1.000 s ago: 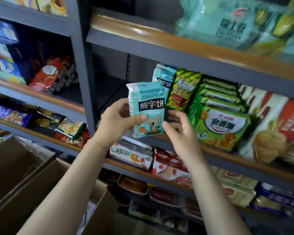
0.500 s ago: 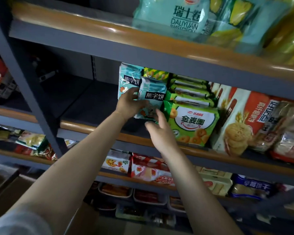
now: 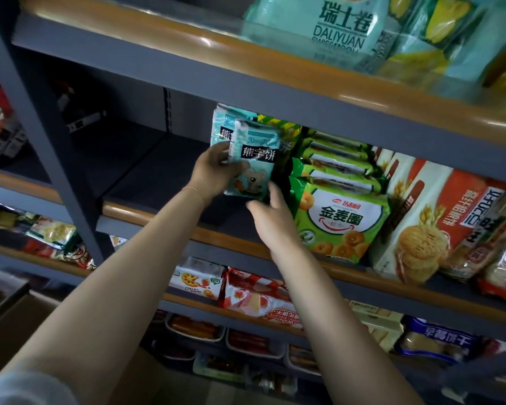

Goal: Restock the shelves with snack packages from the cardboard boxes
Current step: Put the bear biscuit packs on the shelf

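A light-blue bear biscuit pack (image 3: 256,159) with a cartoon bear stands upright over the middle shelf (image 3: 158,182). My left hand (image 3: 214,171) grips its left edge. My right hand (image 3: 270,211) touches its lower right corner with the fingertips. Right behind it stands a matching blue pack (image 3: 221,124), partly hidden. The held pack sits just left of the green biscuit bags (image 3: 339,220). No cardboard box is clearly in view.
The shelf's left half is bare dark board beside a grey upright post (image 3: 50,141). Orange-white biscuit bags (image 3: 438,229) fill the right. Teal Swiss-roll bags (image 3: 327,27) lie on the shelf above. Lower shelves hold red-white packs (image 3: 254,299) and trays.
Both hands carried the blue pack up and back from in front of the shelf onto it, in front of the matching pack. The view swung right; the cardboard boxes left the frame.
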`<action>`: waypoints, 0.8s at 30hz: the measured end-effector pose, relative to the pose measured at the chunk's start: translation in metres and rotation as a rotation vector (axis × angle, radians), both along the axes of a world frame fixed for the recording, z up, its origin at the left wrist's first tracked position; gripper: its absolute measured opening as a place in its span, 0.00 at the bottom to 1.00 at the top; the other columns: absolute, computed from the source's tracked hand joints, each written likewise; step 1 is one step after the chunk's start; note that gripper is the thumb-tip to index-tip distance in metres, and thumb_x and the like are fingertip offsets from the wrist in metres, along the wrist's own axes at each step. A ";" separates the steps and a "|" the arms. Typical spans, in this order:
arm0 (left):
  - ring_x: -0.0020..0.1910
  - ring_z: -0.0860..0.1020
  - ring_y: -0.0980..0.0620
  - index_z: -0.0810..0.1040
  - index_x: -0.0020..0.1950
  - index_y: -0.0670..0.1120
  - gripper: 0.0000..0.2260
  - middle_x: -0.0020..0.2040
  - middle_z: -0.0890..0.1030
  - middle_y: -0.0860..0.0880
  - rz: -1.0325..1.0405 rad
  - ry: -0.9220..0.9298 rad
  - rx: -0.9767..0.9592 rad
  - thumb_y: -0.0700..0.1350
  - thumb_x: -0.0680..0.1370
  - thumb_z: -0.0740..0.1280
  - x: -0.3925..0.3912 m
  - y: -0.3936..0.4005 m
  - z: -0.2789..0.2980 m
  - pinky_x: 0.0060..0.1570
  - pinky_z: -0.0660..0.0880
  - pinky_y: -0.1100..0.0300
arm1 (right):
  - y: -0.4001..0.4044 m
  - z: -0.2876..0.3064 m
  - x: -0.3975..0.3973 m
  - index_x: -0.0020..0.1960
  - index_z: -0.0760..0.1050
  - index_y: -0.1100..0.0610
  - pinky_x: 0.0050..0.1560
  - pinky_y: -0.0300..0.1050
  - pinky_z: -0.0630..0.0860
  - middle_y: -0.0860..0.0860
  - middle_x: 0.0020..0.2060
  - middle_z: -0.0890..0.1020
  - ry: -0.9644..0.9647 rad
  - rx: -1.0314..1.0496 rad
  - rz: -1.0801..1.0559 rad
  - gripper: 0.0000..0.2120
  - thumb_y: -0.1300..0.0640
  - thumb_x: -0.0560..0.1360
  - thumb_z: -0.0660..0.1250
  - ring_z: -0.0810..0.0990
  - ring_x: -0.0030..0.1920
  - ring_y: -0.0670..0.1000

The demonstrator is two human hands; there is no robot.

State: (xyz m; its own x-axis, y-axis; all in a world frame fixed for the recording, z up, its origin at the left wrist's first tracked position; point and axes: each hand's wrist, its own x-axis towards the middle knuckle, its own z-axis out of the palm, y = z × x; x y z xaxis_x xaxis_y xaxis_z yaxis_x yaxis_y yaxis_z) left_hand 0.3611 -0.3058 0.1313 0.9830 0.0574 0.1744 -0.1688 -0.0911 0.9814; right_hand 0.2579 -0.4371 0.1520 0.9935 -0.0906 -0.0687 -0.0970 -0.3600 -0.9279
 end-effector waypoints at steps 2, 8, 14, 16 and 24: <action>0.56 0.83 0.45 0.78 0.65 0.39 0.17 0.58 0.83 0.42 0.021 0.001 -0.055 0.36 0.76 0.73 -0.001 0.019 0.000 0.53 0.82 0.54 | 0.004 -0.001 0.005 0.79 0.58 0.45 0.47 0.38 0.68 0.47 0.67 0.72 -0.014 0.009 0.024 0.30 0.59 0.80 0.62 0.71 0.55 0.45; 0.51 0.82 0.50 0.78 0.61 0.40 0.13 0.56 0.84 0.45 0.068 -0.011 0.005 0.33 0.77 0.71 0.010 0.049 -0.002 0.52 0.80 0.56 | 0.031 -0.002 0.031 0.77 0.60 0.45 0.53 0.42 0.76 0.47 0.58 0.75 0.007 0.033 0.095 0.29 0.59 0.79 0.64 0.77 0.55 0.48; 0.45 0.79 0.54 0.77 0.54 0.48 0.07 0.46 0.81 0.52 0.158 -0.013 0.147 0.38 0.78 0.68 0.019 0.042 -0.003 0.45 0.76 0.63 | 0.044 -0.008 0.048 0.76 0.62 0.43 0.67 0.56 0.74 0.46 0.60 0.74 0.023 0.082 0.108 0.30 0.57 0.77 0.64 0.75 0.62 0.51; 0.44 0.78 0.55 0.75 0.52 0.50 0.07 0.44 0.80 0.55 0.172 -0.013 0.188 0.39 0.78 0.68 0.019 0.039 -0.001 0.44 0.74 0.64 | 0.046 -0.008 0.049 0.76 0.62 0.43 0.67 0.55 0.74 0.45 0.59 0.74 0.012 0.100 0.107 0.29 0.57 0.77 0.64 0.75 0.59 0.50; 0.50 0.81 0.59 0.79 0.62 0.44 0.12 0.51 0.82 0.53 0.246 -0.122 0.109 0.39 0.78 0.68 -0.033 0.071 0.016 0.50 0.75 0.70 | 0.057 -0.003 0.010 0.57 0.76 0.53 0.54 0.52 0.81 0.52 0.53 0.82 -0.130 0.170 0.026 0.12 0.65 0.78 0.62 0.81 0.53 0.53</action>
State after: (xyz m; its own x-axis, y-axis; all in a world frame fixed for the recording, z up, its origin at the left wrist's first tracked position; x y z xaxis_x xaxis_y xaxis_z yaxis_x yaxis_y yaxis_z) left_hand 0.3285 -0.2351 0.1478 0.9135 0.2656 0.3082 -0.2443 -0.2476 0.9375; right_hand 0.2675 -0.3801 0.1491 0.9969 -0.0625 0.0480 0.0347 -0.1979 -0.9796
